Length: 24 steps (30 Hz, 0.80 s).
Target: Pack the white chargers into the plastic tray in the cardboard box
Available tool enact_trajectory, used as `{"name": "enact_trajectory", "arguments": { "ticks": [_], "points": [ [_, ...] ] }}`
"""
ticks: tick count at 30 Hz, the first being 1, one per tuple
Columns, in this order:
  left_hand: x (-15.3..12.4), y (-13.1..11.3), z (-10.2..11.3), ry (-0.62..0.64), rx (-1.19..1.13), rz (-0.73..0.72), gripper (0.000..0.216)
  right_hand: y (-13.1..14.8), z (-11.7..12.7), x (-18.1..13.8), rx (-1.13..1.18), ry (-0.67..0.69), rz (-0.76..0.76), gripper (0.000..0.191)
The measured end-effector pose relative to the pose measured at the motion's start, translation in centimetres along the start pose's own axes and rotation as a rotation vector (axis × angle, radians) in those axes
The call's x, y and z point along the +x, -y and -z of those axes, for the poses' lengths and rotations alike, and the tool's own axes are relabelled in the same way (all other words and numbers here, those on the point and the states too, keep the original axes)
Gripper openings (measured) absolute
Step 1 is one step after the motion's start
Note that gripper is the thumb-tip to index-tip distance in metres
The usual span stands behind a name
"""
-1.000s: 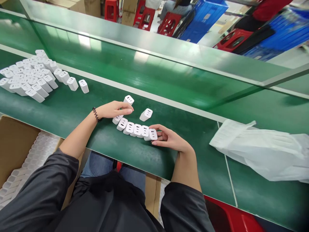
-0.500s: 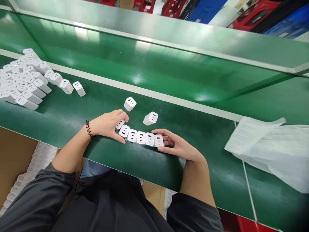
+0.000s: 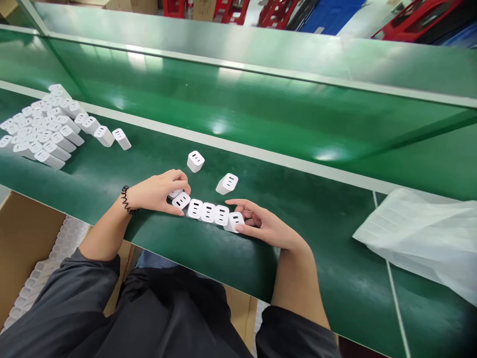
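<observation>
A short row of white chargers (image 3: pixel 207 212) is bracketed by both hands, its long axis running left to right, roughly along the bench (image 3: pixel 156 149). The slotted faces are turned up. At the near-left end, a skewed charger (image 3: pixel 181 201) is spanned by the half-curled thumb and fingers of the left hand (image 3: pixel 160 191); a second one beside it is mostly hidden. The right-hand end charger (image 3: pixel 234 222) is met by the right hand (image 3: pixel 266 226), part-open, with the thumb at its edge — whether either is firmly gripped cannot be told. Two loose chargers, one (image 3: pixel 196 161) nearer the left hand and one (image 3: pixel 227 184) nearer the right, are set beyond the row. The green surface is smooth and shiny; a charger pile (image 3: pixel 40 127) is placed far left, a white plastic sheet (image 3: pixel 421 241) well to the right.
</observation>
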<state>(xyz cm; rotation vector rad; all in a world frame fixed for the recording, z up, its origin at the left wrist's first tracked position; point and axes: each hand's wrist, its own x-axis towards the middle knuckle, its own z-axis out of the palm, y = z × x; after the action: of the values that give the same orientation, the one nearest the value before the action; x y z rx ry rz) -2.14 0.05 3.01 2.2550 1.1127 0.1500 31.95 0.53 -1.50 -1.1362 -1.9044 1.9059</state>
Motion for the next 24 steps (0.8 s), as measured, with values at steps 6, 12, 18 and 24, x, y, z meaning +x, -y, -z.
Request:
{"name": "enact_trajectory", "arguments": {
  "ticks": [6,12,18,24],
  "points": [
    [-1.1,0.7,1.1,0.092,-0.057,-0.062,0.042,-0.6,0.0,0.1,0.015,-0.012,0.019,0.059],
    [-1.5,0.5,1.5,0.126,-0.061,-0.123,0.051,-0.5,-0.2,0.1,0.027,-0.041,0.037,0.062],
    [-1.3,0.2,1.1,0.11,-0.035,-0.033,0.053,-0.4,-0.2,-0.1,0.01,-0.018,0.039,0.067],
    [-4.0,-0.7,-1.1,-0.099,-0.052,0.25,0.081,-0.5,0.0,0.0,-0.027,-0.011,0.038,0.068]
  ]
}}
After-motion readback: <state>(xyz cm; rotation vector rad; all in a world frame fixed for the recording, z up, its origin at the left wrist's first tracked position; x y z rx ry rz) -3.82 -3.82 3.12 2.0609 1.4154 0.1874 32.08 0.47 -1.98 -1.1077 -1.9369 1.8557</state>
